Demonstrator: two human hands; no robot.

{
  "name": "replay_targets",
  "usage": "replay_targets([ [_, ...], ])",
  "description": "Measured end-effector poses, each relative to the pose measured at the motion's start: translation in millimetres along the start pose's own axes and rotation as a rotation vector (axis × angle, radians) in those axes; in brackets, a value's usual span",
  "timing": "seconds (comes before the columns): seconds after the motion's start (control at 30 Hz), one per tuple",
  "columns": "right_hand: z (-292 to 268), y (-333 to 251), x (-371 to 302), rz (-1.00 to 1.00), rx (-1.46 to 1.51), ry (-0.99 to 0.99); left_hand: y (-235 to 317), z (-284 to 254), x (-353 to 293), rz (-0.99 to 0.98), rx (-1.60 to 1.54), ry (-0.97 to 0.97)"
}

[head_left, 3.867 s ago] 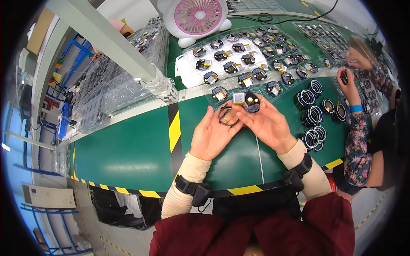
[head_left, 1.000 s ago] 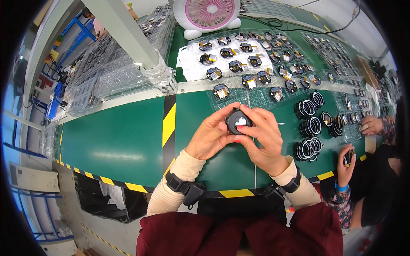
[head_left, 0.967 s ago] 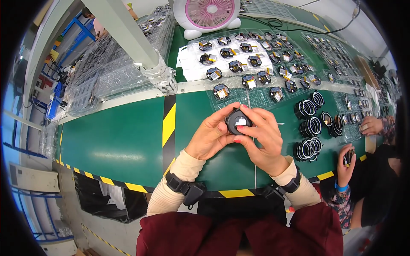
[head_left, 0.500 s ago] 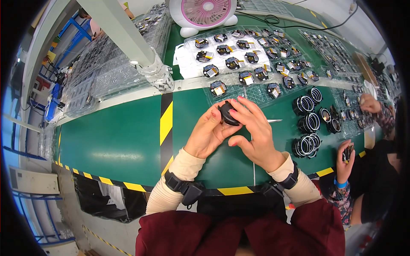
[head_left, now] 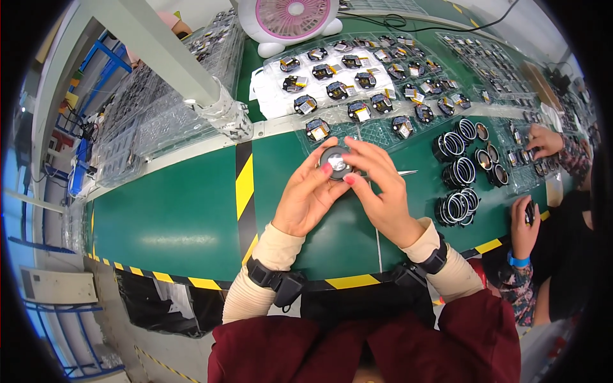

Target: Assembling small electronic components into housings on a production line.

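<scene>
Above the green worktop I hold a round black disc-shaped part (head_left: 332,155), its shiny silvery middle facing up. My left hand (head_left: 302,203) grips its left edge between thumb and fingers. The thumb and fingers of my right hand (head_left: 385,199) close on its right edge. Beside my right hand a thin pointed metal tool (head_left: 407,172) lies on the worktop, partly hidden by the fingers. Just beyond both hands stands a clear plastic tray (head_left: 370,137) of round black circuit assemblies (head_left: 318,129).
Several black rings with silvery rims (head_left: 458,173) stand in stacks to the right. A co-worker's hand (head_left: 524,225) holds a small black part farther right. A pink and white fan (head_left: 290,22) stands at the back, left of a black cable (head_left: 408,29). A metal post (head_left: 153,57) rises at left.
The round part has been turned, so its silvery face now shows instead of its black side. My right thumb has closed in on its edge. The co-worker's hands have shifted.
</scene>
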State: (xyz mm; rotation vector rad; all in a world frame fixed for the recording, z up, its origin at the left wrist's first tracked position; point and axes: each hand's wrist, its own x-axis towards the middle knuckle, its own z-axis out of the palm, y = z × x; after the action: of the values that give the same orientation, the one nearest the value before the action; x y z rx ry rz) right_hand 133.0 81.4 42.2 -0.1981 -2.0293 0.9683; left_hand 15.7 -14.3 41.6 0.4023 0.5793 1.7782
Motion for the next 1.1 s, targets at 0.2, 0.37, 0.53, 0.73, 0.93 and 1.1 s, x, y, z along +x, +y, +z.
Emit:
replay_targets([
  [0.2, -2, 10, -3, 0.137, 0.202, 0.026, -7, 3, -3, 0.123, 0.171, 0.019],
  [0.37, -7, 8, -2, 0.207, 0.287, 0.044, -7, -1, -1, 0.287, 0.761, 0.046],
  [0.53, -6, 9, -2, 0.350, 0.460, -0.013, -11, 11, -3, 0.214, 0.646, 0.090],
  [0.73, -7, 10, -1, 0.526, 0.716, -0.059, -11, 15, -5, 0.155, 0.650, 0.103],
  [0.93, -9, 9, 1, 0.572, 0.849, -0.059, -20, 7, -4, 0.223, 0.673, 0.068],
  [1.1, -8, 9, -1, 0.397, 0.635, -0.072, -20, -3, -11, 0.217, 0.825, 0.050],
])
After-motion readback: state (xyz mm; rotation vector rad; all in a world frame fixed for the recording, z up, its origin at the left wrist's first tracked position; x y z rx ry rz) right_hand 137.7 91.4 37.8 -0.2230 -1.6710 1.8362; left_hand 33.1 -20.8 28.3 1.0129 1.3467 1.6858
